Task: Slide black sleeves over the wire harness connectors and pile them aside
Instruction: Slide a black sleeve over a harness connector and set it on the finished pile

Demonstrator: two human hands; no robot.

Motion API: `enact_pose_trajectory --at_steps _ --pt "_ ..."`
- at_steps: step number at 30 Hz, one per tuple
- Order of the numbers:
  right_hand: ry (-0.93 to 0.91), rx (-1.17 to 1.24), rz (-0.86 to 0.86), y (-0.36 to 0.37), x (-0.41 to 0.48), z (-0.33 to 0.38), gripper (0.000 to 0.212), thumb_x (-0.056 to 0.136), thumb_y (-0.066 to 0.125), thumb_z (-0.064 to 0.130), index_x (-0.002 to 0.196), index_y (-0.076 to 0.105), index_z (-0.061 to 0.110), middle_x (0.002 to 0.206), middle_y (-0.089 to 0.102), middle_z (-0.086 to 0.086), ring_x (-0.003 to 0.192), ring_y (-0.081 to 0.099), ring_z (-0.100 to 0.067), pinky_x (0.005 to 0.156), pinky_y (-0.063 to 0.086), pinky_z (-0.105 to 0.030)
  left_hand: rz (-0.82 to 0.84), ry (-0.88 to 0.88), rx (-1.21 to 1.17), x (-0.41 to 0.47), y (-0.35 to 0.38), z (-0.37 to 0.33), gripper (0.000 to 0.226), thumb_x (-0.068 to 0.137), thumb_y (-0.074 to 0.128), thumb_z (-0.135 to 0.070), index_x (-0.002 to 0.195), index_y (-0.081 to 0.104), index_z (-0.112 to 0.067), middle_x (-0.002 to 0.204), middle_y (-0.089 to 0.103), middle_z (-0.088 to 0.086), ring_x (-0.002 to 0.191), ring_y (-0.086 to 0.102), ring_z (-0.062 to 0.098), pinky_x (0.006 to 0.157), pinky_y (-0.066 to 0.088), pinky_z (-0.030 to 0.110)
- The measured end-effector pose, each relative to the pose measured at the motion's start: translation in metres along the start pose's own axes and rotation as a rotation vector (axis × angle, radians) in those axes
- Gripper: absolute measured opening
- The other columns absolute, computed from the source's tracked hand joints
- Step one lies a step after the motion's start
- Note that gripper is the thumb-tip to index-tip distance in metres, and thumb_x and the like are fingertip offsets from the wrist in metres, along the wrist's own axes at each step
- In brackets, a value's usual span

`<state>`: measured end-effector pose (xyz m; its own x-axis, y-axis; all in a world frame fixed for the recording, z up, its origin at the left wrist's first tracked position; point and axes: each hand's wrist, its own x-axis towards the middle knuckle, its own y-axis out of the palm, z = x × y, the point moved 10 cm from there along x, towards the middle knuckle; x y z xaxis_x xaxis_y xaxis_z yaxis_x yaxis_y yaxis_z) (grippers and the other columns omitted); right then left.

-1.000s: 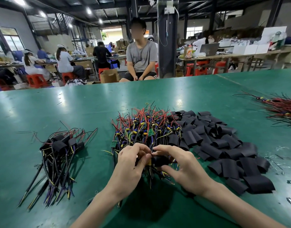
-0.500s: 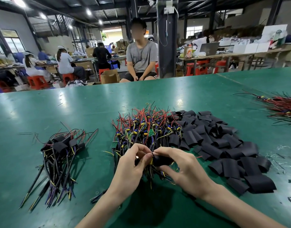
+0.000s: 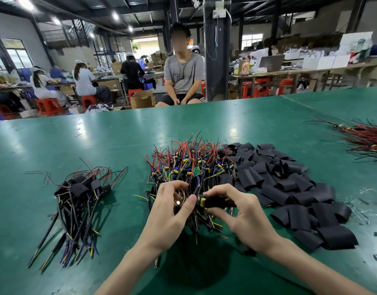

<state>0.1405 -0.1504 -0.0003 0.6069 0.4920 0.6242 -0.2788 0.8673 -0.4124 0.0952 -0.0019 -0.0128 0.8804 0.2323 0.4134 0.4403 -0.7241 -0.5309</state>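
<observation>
At the table's centre lies a heap of unsleeved wire harnesses (image 3: 191, 165) with red, yellow and black wires and small green boards. Just in front of it my left hand (image 3: 168, 211) pinches one harness by its wires and a small metal-capped part. My right hand (image 3: 240, 216) grips a black sleeve (image 3: 215, 202) that sits partly over that harness's connector, whose yellow component shows at the sleeve's left mouth. Right of the heap spreads a pile of loose black sleeves (image 3: 289, 188). To the left lies a pile of sleeved harnesses (image 3: 76, 201).
The green table (image 3: 119, 137) stretches far ahead. Another bundle of red and black wires (image 3: 366, 141) lies at the right edge. Small scraps dot the table at the right. A person sits beyond the far edge (image 3: 183, 73), and others work at benches behind.
The sleeve has shifted slightly to the right, baring the connector's yellow component at its left mouth. Both hands stay at the same spot in front of the heap.
</observation>
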Motion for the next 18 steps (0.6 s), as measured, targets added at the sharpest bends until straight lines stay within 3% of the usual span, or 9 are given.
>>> enact_pose_trajectory --at_steps 2,4,6,9,14,18 --pt "-0.003 0.005 -0.007 -0.002 0.000 0.000 0.028 0.078 0.076 0.012 0.103 0.064 0.014 0.094 0.070 0.011 0.087 0.066 -0.007 0.080 0.052 -0.028 -0.012 -0.056 -0.007 0.000 -0.002 0.006 0.031 0.088 0.062 -0.034 0.114 0.045 -0.030 0.108 0.040 -0.011 0.084 0.051 0.005 0.080 0.043 0.015" --pt "-0.005 0.005 -0.004 -0.001 0.000 0.000 0.029 0.078 0.076 0.012 0.104 0.064 0.014 0.094 0.070 0.010 0.088 0.066 -0.007 0.081 0.052 -0.027 0.016 -0.098 -0.041 0.001 0.000 0.010 0.031 0.087 0.066 -0.030 0.112 0.048 -0.028 0.105 0.048 -0.011 0.077 0.053 0.009 0.076 0.045 0.018" --pt "-0.007 0.013 -0.002 0.000 -0.001 0.001 0.031 0.077 0.077 0.010 0.105 0.063 0.014 0.095 0.070 0.010 0.089 0.067 -0.007 0.082 0.052 -0.027 0.079 -0.105 -0.101 0.002 0.005 0.009 0.018 0.087 0.068 -0.024 0.101 0.058 -0.025 0.090 0.062 -0.009 0.069 0.055 0.008 0.070 0.047 0.022" --pt "-0.035 -0.017 -0.023 -0.002 -0.002 0.004 0.040 0.075 0.078 0.011 0.112 0.063 0.014 0.102 0.069 0.010 0.096 0.065 -0.005 0.087 0.050 -0.024 0.119 -0.083 -0.175 0.003 0.009 0.006 0.005 0.088 0.067 -0.018 0.084 0.066 -0.020 0.066 0.061 -0.009 0.060 0.050 0.004 0.061 0.041 0.018" --pt "-0.096 -0.153 -0.034 -0.002 -0.001 0.011 0.041 0.075 0.077 0.018 0.114 0.067 0.008 0.106 0.067 0.005 0.098 0.061 -0.002 0.088 0.047 -0.019 0.075 -0.091 -0.263 0.004 0.006 0.007 0.009 0.085 0.070 -0.016 0.077 0.068 -0.017 0.065 0.062 -0.003 0.060 0.051 0.008 0.061 0.043 0.024" --pt "-0.129 -0.199 -0.018 0.002 -0.001 0.012 0.037 0.077 0.075 0.018 0.111 0.068 0.006 0.105 0.067 0.003 0.096 0.061 -0.004 0.087 0.047 -0.019 0.074 -0.070 -0.264 0.003 0.008 0.005 0.014 0.085 0.071 -0.016 0.072 0.066 -0.019 0.060 0.058 -0.006 0.056 0.046 0.006 0.055 0.039 0.018"
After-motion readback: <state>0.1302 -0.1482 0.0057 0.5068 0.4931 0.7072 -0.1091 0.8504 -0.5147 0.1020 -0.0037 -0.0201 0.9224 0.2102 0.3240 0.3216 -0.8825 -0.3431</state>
